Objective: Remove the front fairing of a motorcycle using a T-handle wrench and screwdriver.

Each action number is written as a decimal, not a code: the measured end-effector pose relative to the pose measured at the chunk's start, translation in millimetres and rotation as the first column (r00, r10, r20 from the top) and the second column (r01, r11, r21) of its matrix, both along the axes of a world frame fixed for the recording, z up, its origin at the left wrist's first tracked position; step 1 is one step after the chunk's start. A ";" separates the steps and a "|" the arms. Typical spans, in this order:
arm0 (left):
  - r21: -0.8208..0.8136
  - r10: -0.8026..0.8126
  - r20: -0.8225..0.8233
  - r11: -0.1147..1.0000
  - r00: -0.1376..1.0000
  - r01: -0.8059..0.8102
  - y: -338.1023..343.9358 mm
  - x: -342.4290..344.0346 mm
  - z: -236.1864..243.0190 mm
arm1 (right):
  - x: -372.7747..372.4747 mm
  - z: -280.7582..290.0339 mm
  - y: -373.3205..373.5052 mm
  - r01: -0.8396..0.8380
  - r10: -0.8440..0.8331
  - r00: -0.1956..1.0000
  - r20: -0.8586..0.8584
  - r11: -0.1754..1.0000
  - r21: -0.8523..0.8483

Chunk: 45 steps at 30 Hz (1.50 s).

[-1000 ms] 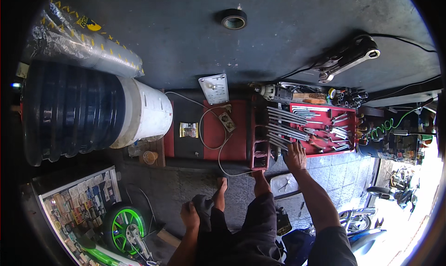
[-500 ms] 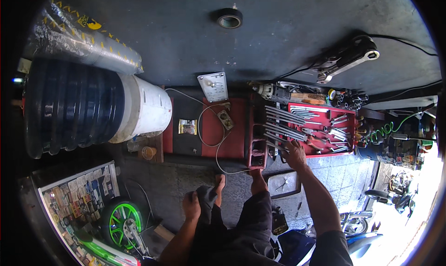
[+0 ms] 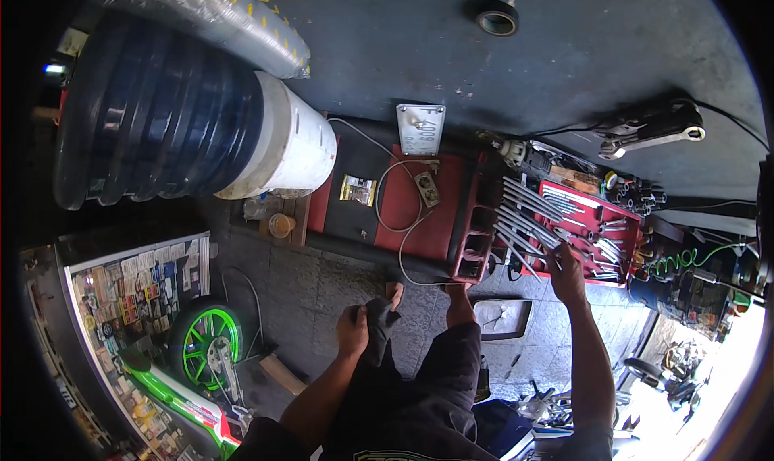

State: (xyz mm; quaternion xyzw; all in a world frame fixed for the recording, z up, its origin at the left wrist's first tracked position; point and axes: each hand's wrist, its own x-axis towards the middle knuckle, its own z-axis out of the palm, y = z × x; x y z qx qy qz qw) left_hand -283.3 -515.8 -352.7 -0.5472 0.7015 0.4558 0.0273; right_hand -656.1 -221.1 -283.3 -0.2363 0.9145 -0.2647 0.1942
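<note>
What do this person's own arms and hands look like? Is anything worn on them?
The left hand and right hand are both bare, without gloves. The forearms are uncovered too, below short dark sleeves. No watch shows.

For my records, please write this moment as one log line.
Left hand: holds dark cloth | right hand: at rods by red tray, grip unclear | nearby: socket on bench

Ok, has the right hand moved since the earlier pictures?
Yes: judged against the red tool tray, the right hand has shifted rightward along its near side, away from the tray's left end.
</note>
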 end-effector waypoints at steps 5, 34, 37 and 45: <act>-0.002 -0.022 -0.014 1.000 1.000 0.021 2.3 -9.7 -6.6 | 3.4 24.7 -2.1 0.061 -0.061 0.998 0.001 0.998 0.004; -0.055 -0.028 -0.998 0.461 -0.048 0.886 25.0 -193.3 487.7 | 128.8 231.8 30.0 0.549 -0.629 0.711 -0.315 0.776 -0.311; -0.171 0.058 -0.980 0.241 -0.190 0.955 52.5 -185.0 521.6 | 215.9 225.0 47.7 0.831 -0.883 0.469 -0.032 0.453 -0.323; -0.478 0.119 -0.833 -0.648 -0.541 0.593 172.0 -139.6 480.2 | 472.2 148.4 47.4 0.972 -0.786 -0.224 0.576 -0.136 0.192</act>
